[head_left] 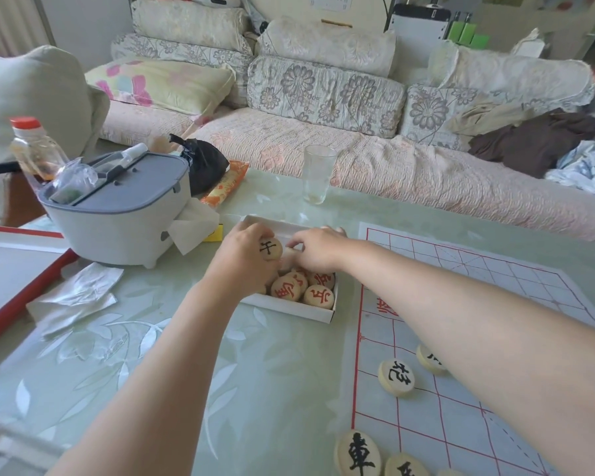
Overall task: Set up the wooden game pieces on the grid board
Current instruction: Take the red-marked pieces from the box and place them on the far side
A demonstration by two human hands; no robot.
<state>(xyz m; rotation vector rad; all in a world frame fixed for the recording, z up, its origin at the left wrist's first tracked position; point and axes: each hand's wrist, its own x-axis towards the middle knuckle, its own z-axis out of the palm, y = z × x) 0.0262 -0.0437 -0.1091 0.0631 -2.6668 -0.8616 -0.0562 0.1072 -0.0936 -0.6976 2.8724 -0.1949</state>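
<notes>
A shallow white box (291,309) of round wooden game pieces sits on the table, left of the red-lined grid board (461,280). My left hand (244,255) holds a black-marked piece (270,248) over the box. My right hand (318,250) reaches into the box and pinches a pale piece (291,252) there. Red-marked pieces (318,296) lie in the box's near end. On the board's near side lie black-marked pieces (396,376), (358,453), one of them partly hidden under my right forearm.
A grey-lidded white container (117,214) with a tissue hanging out stands to the left. A drinking glass (317,173) stands behind the box. A red-edged tray (14,269) and silver wrappers (76,297) lie at far left. A sofa with cushions runs along the table's far side.
</notes>
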